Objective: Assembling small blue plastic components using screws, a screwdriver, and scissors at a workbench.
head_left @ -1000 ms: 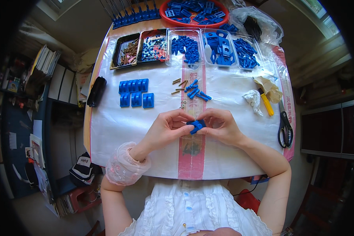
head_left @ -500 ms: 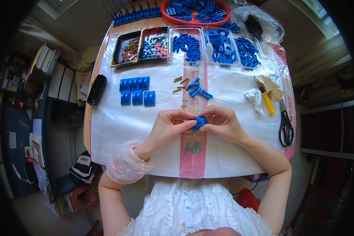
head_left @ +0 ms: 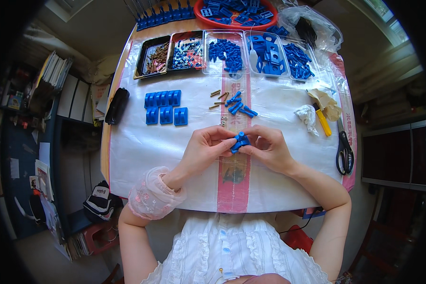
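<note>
One angular blue piece, round-ended toward twelve o'clock, is pinched between left hand at nine, right hand at three; fingertips hide its sides.

White top, vertical ruffle strips down the front, stitched lines between. Pale blue oval buttons run down the centre; small gold-coloured bead low on that line. Sleeve edges white, frilly. Left forearm: puffy sheer pale-pink sleeve cover, gathered at the wrist end, pink floral embroidery. Left hand, right hand: bare.
</note>
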`<state>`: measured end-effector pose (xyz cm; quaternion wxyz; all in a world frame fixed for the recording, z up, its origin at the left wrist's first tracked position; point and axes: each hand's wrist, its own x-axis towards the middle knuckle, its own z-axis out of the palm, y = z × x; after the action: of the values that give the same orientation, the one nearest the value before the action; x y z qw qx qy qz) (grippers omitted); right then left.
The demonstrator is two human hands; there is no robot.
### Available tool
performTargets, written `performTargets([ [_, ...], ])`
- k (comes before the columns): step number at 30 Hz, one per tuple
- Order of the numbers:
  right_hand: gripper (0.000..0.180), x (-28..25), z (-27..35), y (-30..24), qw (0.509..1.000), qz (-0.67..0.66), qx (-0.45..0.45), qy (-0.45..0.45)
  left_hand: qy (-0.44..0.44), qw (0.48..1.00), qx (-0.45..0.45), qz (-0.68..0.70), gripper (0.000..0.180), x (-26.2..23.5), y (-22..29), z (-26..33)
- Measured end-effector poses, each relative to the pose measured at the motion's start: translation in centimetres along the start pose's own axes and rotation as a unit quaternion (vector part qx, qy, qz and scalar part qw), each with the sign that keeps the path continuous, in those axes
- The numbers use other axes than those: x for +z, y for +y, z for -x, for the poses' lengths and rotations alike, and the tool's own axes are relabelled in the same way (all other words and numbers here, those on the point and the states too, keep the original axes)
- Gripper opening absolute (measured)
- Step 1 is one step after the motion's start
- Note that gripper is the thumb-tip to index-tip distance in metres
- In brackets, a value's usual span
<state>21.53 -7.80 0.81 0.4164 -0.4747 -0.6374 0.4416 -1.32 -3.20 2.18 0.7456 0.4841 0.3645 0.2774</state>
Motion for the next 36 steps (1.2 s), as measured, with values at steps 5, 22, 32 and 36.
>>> performTargets([
  [5, 0.039, 0.3, -0.1, -1.2, 0.996, 0.071, -0.056, 0.025, -0.008, 1.0, -0.01, 0.024, 0.02, -0.3, -0.1, -0.2],
  [22, 0.05, -3.1, -0.6, -4.7, 0.968, 0.175, -0.14, 0.114, -0.005, 0.984, -0.055, 0.171, 0.019, -1.2, 0.8, -0.3],
  [32, 0.021, -11.9, -0.3, -9.8, 0.934, 0.175, -0.089, 0.298, 0.025, 0.977, -0.034, 0.208, 0.015, -1.6, 1.1, -0.5],
  [36, 0.014, -16.0, 2.8, -11.3, 0.916, 0.287, 0.091, 0.265, 0.027, 0.977, -0.026, 0.211, 0.014, -1.8, 0.7, -0.7],
])
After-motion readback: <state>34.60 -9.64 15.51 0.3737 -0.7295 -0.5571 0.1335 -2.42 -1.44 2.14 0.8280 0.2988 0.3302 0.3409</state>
